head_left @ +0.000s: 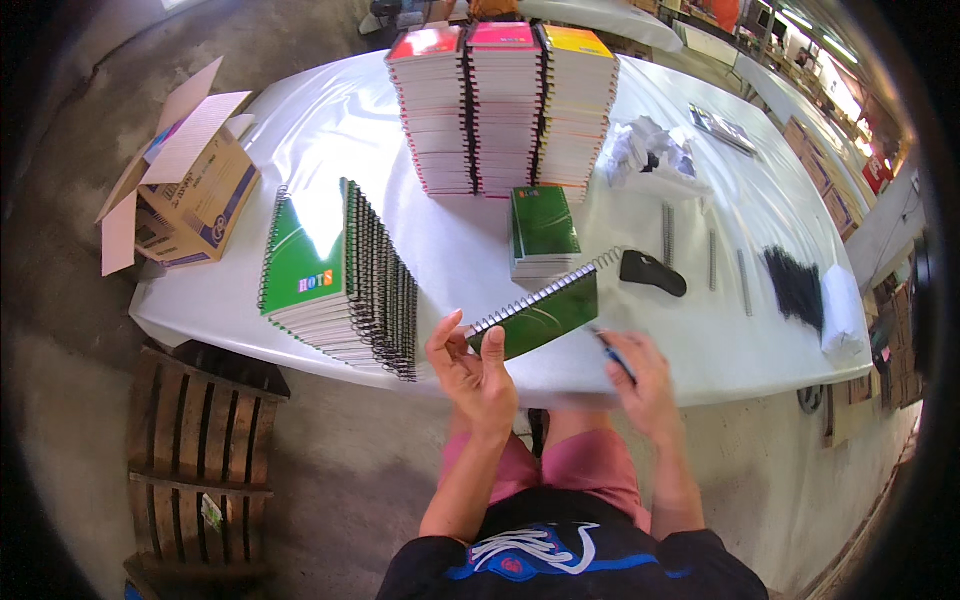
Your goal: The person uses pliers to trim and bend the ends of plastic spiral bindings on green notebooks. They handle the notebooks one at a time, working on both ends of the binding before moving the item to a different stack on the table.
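My left hand [474, 378] grips a small green notebook [548, 318] near the lower left end of its spine. A dark spiral coil [607, 257] runs along the notebook's top edge, and its loose end sticks out past the far right corner. In my right hand [643, 380] is a slim hand tool with a dark and blue handle [621, 360], held just right of the notebook. Motion blurs this hand, so the tool's exact kind cannot be made out. Behind the notebook sits a short pile of green-covered booklets [545, 225].
Spiral-bound green notebooks [305, 245] stand piled at left, beside an open carton [195, 200]. Three tall notebook stacks [505, 110] rise at the back. Rightward lie a black pouch-like object [652, 273], loose coils [668, 233], a black coil bundle [795, 288] and crumpled plastic [652, 160].
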Demonstrator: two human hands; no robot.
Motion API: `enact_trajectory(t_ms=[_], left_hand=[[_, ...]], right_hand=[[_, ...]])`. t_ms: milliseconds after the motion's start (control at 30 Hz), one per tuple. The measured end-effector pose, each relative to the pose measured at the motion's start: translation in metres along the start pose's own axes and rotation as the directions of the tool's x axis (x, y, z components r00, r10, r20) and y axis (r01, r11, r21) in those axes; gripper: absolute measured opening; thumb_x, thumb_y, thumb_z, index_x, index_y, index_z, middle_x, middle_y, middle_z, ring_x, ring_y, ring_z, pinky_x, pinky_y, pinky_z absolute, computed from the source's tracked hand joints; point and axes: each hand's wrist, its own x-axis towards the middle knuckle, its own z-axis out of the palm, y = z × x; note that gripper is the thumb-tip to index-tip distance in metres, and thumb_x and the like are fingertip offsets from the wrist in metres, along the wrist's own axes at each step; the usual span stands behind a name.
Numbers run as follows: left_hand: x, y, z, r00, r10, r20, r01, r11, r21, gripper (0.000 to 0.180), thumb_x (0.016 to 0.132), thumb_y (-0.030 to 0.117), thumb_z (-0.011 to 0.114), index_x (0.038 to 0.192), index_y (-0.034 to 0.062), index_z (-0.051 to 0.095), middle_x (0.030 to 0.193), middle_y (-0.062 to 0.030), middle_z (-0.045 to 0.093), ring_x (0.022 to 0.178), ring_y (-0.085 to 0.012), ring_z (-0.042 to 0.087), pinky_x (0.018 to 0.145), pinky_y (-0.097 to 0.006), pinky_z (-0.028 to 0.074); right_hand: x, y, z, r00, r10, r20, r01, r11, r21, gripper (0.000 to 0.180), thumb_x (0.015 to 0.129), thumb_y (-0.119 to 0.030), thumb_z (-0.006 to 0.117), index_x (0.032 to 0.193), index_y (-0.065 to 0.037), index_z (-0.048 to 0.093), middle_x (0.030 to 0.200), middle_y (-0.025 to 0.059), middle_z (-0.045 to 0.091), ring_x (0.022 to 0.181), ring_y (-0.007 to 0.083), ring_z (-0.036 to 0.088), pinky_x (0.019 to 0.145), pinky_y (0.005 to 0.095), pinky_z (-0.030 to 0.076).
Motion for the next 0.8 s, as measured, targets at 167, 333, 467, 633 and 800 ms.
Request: enact_trajectory(t_ms=[167,333,467,633,800], left_hand=[[0.002,0.015,0.013,0.985,-0.173,-0.007,0.169,0.968,-0.185,0.041,0.089,0.001,0.058,0.125,0.0067,0.04,0.105,-0.0041,0.04,0.09,-0.0099,0.048,0.08,-0.023,0.046],[-0.006,0.045,0.016,0.977,-0.213,0.031,0.213,0.937,-0.278,0.038,0.089,0.0,0.057,0.123,0.0067,0.04,0.104,-0.0033,0.042,0.088,-0.0094,0.047,0.08,-0.023,0.044],[0.004,0.07,-0.001,0.971,0.183,0.156,-0.168,0.98,-0.104,0.041,0.083,0.0,0.064,0.116,0.0027,0.04,0.104,-0.0104,0.045,0.087,-0.0154,0.05,0.076,-0.026,0.044],[0.042,0.124,-0.031,0.852,0.487,0.192,-0.516,0.841,0.16,0.041,0.076,-0.003,0.071,0.107,0.0004,0.045,0.098,-0.0173,0.052,0.086,-0.021,0.055,0.077,-0.028,0.046],[0.09,0.139,-0.058,0.827,0.555,0.09,-0.536,0.731,0.423,0.042,0.08,0.011,0.07,0.116,0.0013,0.049,0.115,-0.0133,0.053,0.102,-0.0214,0.054,0.089,-0.033,0.04]], right_hand=[[-0.007,0.055,0.009,0.939,0.251,-0.234,-0.338,0.799,-0.498,0.041,0.091,-0.035,0.052,0.131,-0.025,0.049,0.128,0.0133,0.044,0.122,0.0312,0.041,0.098,0.0684,0.016],[0.025,-0.015,0.0,0.957,-0.04,-0.288,0.166,0.888,0.428,0.056,0.089,-0.026,0.059,0.137,-0.008,0.037,0.124,0.0136,0.051,0.116,0.0267,0.05,0.098,0.0437,0.038],[0.048,-0.071,-0.006,0.992,0.037,-0.124,0.115,0.189,0.975,0.065,0.087,-0.014,0.063,0.141,-0.005,0.028,0.114,0.0102,0.058,0.096,0.0187,0.059,0.083,0.0319,0.05],[0.111,-0.146,-0.009,0.994,-0.086,-0.062,0.062,-0.01,0.998,0.058,0.086,-0.006,0.061,0.138,-0.006,0.034,0.103,0.0078,0.062,0.092,0.0138,0.058,0.077,0.0308,0.05],[0.187,-0.201,-0.003,0.956,-0.232,-0.178,0.152,-0.126,0.98,0.052,0.089,-0.007,0.06,0.136,-0.009,0.038,0.104,0.0087,0.062,0.092,0.0123,0.056,0.082,0.0254,0.044]])
